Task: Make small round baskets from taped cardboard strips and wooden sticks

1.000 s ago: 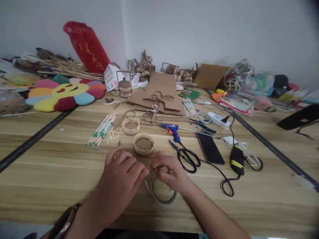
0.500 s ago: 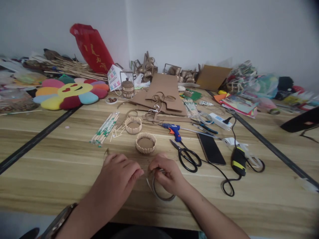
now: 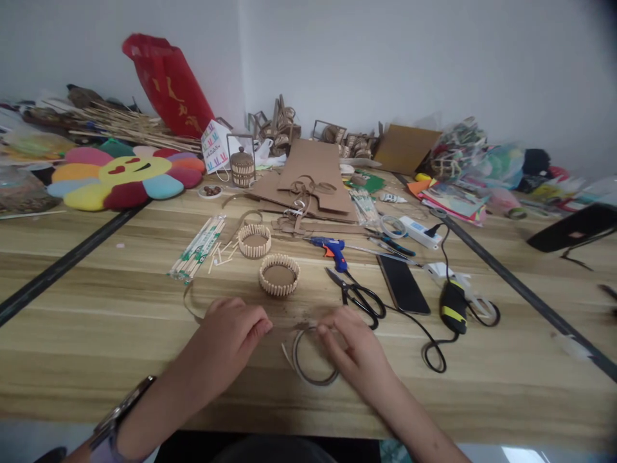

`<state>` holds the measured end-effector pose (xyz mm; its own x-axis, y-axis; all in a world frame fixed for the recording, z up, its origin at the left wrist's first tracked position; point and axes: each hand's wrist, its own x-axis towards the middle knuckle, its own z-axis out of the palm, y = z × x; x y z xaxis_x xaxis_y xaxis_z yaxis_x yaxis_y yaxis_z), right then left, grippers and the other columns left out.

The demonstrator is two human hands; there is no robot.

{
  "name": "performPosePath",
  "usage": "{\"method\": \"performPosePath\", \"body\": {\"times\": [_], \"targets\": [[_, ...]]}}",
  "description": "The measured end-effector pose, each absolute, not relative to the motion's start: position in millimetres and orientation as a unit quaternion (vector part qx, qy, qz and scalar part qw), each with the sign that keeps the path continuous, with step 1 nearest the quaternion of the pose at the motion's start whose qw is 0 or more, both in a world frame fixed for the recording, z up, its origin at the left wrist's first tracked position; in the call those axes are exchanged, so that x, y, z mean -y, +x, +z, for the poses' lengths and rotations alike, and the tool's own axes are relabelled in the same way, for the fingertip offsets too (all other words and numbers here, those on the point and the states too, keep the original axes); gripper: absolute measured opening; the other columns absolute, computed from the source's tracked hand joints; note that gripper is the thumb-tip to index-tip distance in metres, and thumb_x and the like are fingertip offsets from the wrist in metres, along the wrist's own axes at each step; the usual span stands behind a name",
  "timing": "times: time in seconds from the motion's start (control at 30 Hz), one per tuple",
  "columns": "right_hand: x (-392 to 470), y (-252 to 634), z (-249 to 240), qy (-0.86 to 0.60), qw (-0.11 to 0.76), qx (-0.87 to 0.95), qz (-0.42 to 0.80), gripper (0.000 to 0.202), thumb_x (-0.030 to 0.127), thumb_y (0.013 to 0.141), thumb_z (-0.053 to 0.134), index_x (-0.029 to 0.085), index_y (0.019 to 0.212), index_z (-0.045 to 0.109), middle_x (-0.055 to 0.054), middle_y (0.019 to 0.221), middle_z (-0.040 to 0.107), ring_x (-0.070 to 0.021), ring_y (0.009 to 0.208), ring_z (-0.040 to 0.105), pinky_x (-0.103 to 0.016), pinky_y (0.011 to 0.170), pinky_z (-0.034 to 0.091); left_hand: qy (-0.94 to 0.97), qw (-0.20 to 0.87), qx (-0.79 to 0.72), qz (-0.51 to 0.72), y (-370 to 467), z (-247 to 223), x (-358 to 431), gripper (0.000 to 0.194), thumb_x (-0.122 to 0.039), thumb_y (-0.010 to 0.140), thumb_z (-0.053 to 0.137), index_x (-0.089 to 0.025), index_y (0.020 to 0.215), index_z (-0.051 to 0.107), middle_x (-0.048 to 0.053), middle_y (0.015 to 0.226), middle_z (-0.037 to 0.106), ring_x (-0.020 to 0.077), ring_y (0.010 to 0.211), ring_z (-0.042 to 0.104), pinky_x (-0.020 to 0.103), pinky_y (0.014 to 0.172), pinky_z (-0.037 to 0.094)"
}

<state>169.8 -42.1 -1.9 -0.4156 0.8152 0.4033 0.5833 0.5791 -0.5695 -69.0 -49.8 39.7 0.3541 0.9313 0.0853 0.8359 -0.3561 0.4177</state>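
My left hand (image 3: pixel 236 334) hovers low over the near table, thumb and fingers pressed together; whatever is in them is hidden. A thin brown strip (image 3: pixel 189 297) curves out beyond its back. On the right, my right hand (image 3: pixel 354 344) has its thumb and fingertips closed at the upper right edge of a grey-brown coiled strip (image 3: pixel 314 383), whose pale loose end sticks out leftward. Just beyond the hands stands a round stick-walled basket (image 3: pixel 279 286) with a brown base. Behind it to the left is a second round basket (image 3: pixel 254 249).
Scissors (image 3: pixel 359 296) lie close beyond my right hand, with a blue glue gun (image 3: pixel 332 251) behind them. A phone (image 3: pixel 402 283) and black cable (image 3: pixel 429 334) lie to the right. Packaged sticks (image 3: pixel 200 247) lie left; cardboard sheets (image 3: pixel 313 167) are at the back.
My right hand has shifted right and its fingers have straightened, showing more of the coil. More of the brown strip shows beyond my left hand. The view has shifted slightly.
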Motion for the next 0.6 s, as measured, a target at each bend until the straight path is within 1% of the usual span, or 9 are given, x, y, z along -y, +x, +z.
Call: {"method": "performPosePath", "body": {"times": [0.07,0.1,0.17,0.2,0.27,0.33,0.4,0.5,0.6], "targets": [[58,172,-5,-0.413,0.282,0.854,0.143,0.020,0.024,0.094,0.054,0.021,0.075,0.057,-0.003,0.073,0.063,-0.0200,0.072,0.058,-0.033,0.069,0.042,0.806,0.158,-0.548,0.156,-68,39,49,0.030,-0.022,0.095,0.043,-0.020,0.069,0.059,0.001,0.067,0.063,0.0203,0.071,0.059,0.032,0.070,0.040],[66,171,-8,-0.411,0.256,0.866,0.128,0.017,0.028,0.091,0.061,0.021,0.075,0.058,-0.002,0.075,0.064,-0.0211,0.075,0.059,-0.034,0.071,0.041,0.805,0.162,-0.549,0.156,-68,39,48,0.031,-0.022,0.095,0.043,-0.020,0.068,0.058,0.001,0.066,0.062,0.0204,0.071,0.059,0.032,0.069,0.040],[81,167,-18,-0.420,0.219,0.876,0.090,0.019,0.034,0.082,0.074,0.022,0.080,0.061,-0.003,0.081,0.067,-0.0237,0.079,0.059,-0.036,0.075,0.042,0.803,0.174,-0.550,0.151,-66,38,47,0.030,-0.021,0.095,0.042,-0.020,0.068,0.056,0.001,0.067,0.061,0.0205,0.072,0.058,0.032,0.068,0.040],[87,164,-24,-0.422,0.213,0.878,0.070,0.019,0.033,0.079,0.077,0.023,0.083,0.062,-0.002,0.082,0.068,-0.0241,0.080,0.059,-0.036,0.077,0.042,0.802,0.181,-0.550,0.147,-64,37,46,0.030,-0.021,0.095,0.042,-0.020,0.068,0.056,0.000,0.067,0.061,0.0204,0.072,0.058,0.032,0.068,0.041],[97,161,-35,-0.421,0.219,0.879,0.042,0.015,0.025,0.080,0.076,0.023,0.085,0.062,-0.001,0.081,0.068,-0.0232,0.078,0.060,-0.036,0.081,0.042,0.804,0.198,-0.543,0.140,-60,33,44,0.028,-0.018,0.094,0.041,-0.020,0.069,0.054,0.001,0.070,0.062,0.0200,0.073,0.058,0.031,0.068,0.042],[105,163,-41,-0.416,0.236,0.878,0.021,0.009,0.018,0.084,0.068,0.023,0.082,0.060,-0.001,0.076,0.066,-0.0223,0.074,0.060,-0.037,0.083,0.043,0.809,0.209,-0.533,0.133,-54,26,41,0.028,-0.016,0.095,0.040,-0.020,0.071,0.054,0.001,0.074,0.062,0.0194,0.076,0.059,0.030,0.070,0.043],[112,171,-37,-0.407,0.244,0.880,0.007,0.012,0.015,0.087,0.059,0.022,0.078,0.056,-0.002,0.071,0.063,-0.0219,0.070,0.060,-0.038,0.083,0.044,0.818,0.220,-0.518,0.120,-47,19,38,0.027,-0.014,0.096,0.040,-0.019,0.073,0.054,0.002,0.077,0.063,0.0189,0.078,0.060,0.029,0.072,0.045],[121,190,-18,-0.392,0.218,0.893,0.030,0.014,0.014,0.089,0.053,0.023,0.079,0.052,-0.002,0.068,0.063,-0.0211,0.066,0.061,-0.037,0.077,0.047,0.834,0.243,-0.486,0.100,-36,8,37,0.027,-0.015,0.097,0.041,-0.019,0.075,0.056,0.001,0.079,0.063,0.0175,0.078,0.060,0.028,0.072,0.046],[125,207,9,-0.399,0.184,0.895,0.074,0.013,0.014,0.089,0.055,0.026,0.084,0.052,-0.002,0.072,0.067,-0.0209,0.067,0.064,-0.034,0.069,0.050,0.859,0.230,-0.450,0.083,-26,-2,39,0.028,-0.014,0.098,0.042,-0.019,0.075,0.059,0.002,0.082,0.065,0.0179,0.081,0.060,0.030,0.077,0.046]]}}
